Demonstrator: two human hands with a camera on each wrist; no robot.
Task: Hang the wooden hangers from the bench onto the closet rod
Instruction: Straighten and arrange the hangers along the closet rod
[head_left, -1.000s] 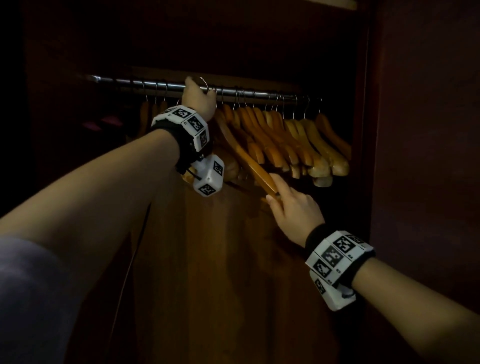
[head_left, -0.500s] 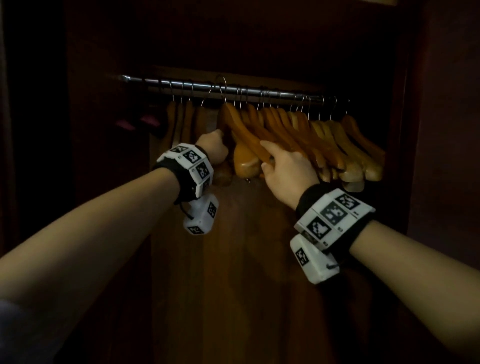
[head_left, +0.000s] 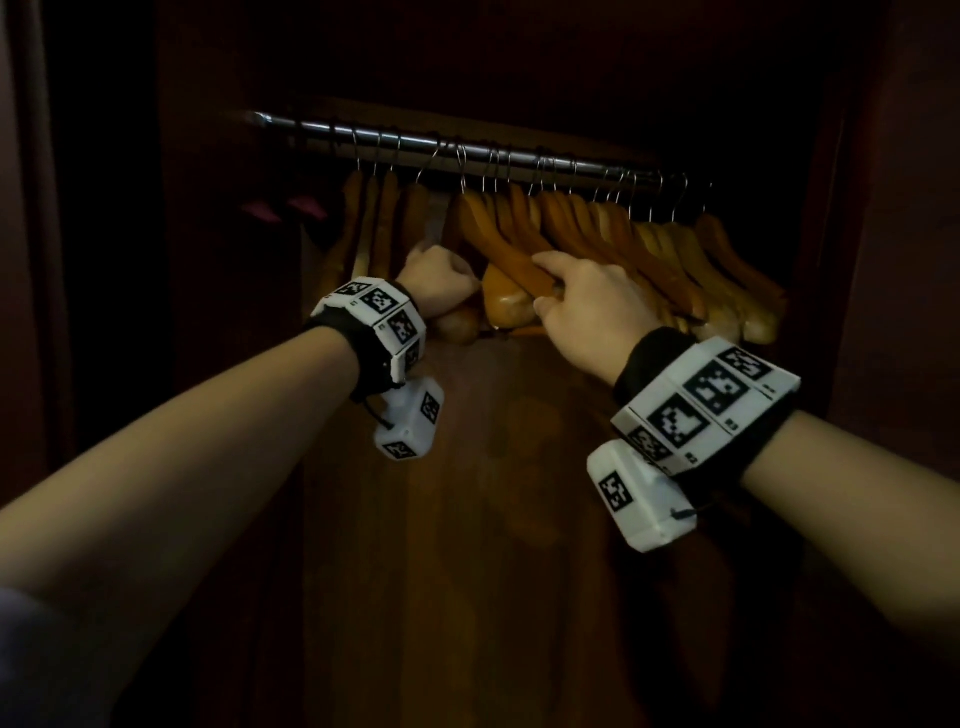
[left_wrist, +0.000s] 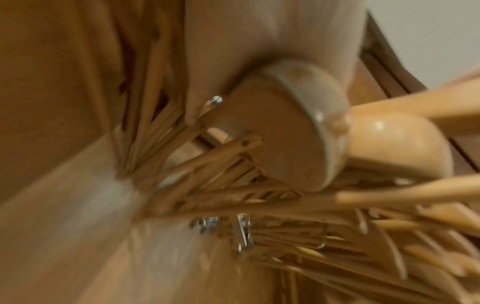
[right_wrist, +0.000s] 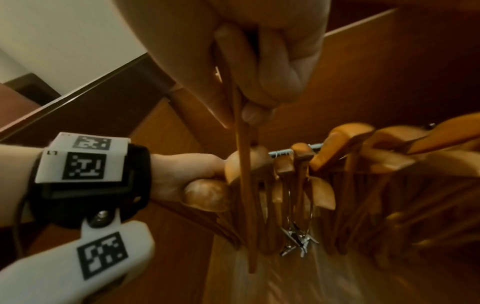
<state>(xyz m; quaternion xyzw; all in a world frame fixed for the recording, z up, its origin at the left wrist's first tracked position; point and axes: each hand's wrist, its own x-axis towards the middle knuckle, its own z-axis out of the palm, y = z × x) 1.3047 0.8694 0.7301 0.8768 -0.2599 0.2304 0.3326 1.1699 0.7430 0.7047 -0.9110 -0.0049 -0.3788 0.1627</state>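
right hand (head_left: 587, 306) curled round hanger (head_left: 511, 260) arm | hanger on rod (head_left: 467, 150), slanting down toward person | left hand (head_left: 441, 283) just left, seemingly fisted on neighbouring hanger end

Black wristbands (head_left: 374, 358), white tagged camera blocks (head_left: 410, 426)

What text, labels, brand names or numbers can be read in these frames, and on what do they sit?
No readable words, brands or numbers.
Left wristband: square black-and-white coded markers, patterns only; tiny marks beside them too small to read.
Right wristband: same coded markers; small printed marks at the tile corners, too small to read.
Wooden hangers: no label visible.
Closet rod: no marking visible.
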